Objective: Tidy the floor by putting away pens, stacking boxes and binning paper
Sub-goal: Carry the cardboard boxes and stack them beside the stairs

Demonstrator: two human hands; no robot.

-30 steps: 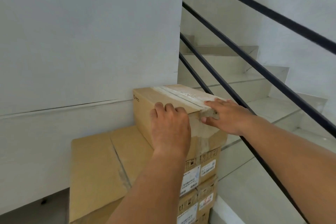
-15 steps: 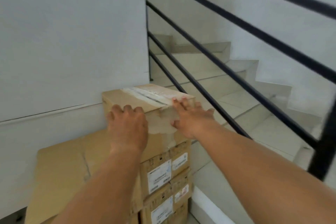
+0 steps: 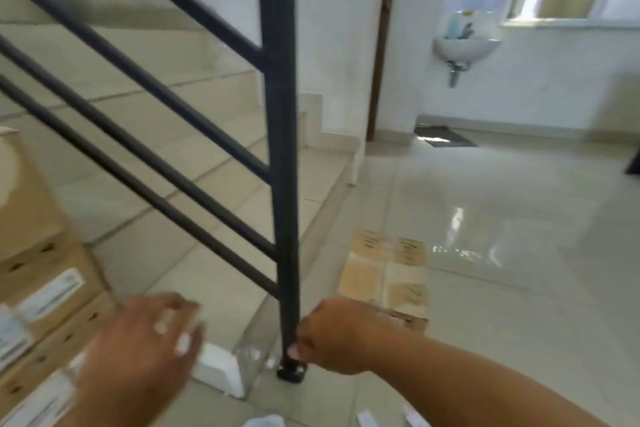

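**Next box lies just past my right hand**

Both my hands are empty at the foot of the stairs. My left hand [image 3: 145, 340], blurred, has its fingers relaxed and slightly apart, near the stack of brown cardboard cartons with white labels [image 3: 38, 288] at the left edge. My right hand [image 3: 332, 336] is loosely curled on nothing, just beside the base of the black metal railing post [image 3: 285, 184]. The flat tan cardboard box [image 3: 384, 274] lies on the glossy pale tiled floor [image 3: 502, 253] just beyond that hand's knuckles, right of the post, its long axis running away from me. The right hand is plainly nearer; the left, I judge, must come round the post. White paper scraps [image 3: 263, 421] lie at the lower edge.
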